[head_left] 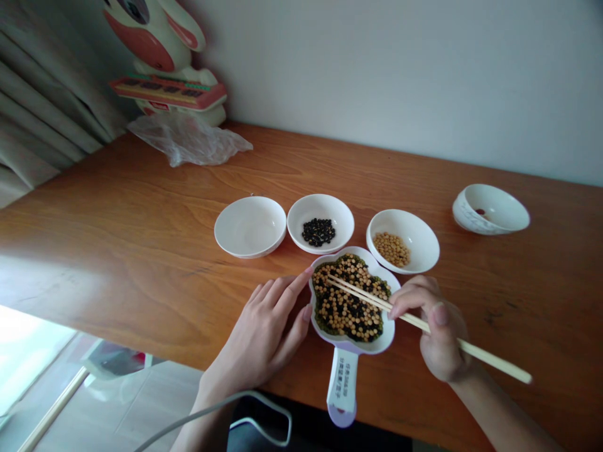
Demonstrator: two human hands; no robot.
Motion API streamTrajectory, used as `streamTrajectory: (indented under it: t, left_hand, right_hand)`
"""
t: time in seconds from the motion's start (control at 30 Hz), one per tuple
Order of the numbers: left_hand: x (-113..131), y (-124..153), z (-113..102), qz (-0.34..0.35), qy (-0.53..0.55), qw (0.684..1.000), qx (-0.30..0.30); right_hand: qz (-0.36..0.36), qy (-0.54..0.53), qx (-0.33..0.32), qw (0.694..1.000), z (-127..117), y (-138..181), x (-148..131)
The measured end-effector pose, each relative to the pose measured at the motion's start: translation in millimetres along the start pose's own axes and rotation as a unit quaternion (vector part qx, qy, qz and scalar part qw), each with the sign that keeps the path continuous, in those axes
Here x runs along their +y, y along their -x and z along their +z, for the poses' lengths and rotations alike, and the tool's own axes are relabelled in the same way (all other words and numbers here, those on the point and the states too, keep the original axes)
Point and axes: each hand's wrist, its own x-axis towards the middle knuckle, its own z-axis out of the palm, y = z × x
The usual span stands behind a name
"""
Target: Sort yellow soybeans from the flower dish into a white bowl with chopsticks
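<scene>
My right hand is closed around a pair of wooden chopsticks. Their tips reach into mixed beans, tan, black and green, that fill a flower-shaped dish with a lavender handle; whether a bean is pinched I cannot tell. Against the dish's left rim rest the fingertips of my left hand, its fingers stretched out. Just behind the dish stand three white bowls: a left bowl with nothing visible inside, a middle bowl with black beans, and a right bowl with tan soybeans.
Farther right is another white bowl holding a small dark red thing. A clear plastic bag lies before a toy keyboard at the back left of the wooden table. A grey cable crosses near my left forearm.
</scene>
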Motion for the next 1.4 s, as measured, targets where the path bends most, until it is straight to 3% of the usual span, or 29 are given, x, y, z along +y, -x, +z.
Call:
streamTrajectory:
  t: [0.17, 0.43, 0.77, 1.03, 1.4]
  left_hand:
    - [-1, -1, 0, 0.002, 0.0, 1.0, 0.002]
    - [-2, 0, 1, 0.003, 0.005, 1.0, 0.005]
    - [-2, 0, 1, 0.01, 0.008, 1.0, 0.003]
    - [-12, 0, 8, 0.03, -0.002, 1.0, 0.008]
    - [-10, -3, 12, 0.048, 0.004, 0.998, 0.05]
  right_hand:
    - [-0.039, 0.062, -0.012, 0.997, 0, -4, -2]
    - [-0.036, 0.024, -0.02, 0.999, 0, -2, -2]
    - [-0.006, -0.012, 0.061, 0.998, -11, -4, 11]
    - [0.074, 0.027, 0.143, 0.987, -17, 1, 4]
    - [0.143, 0.073, 0.252, 0.954, 40, 67, -39]
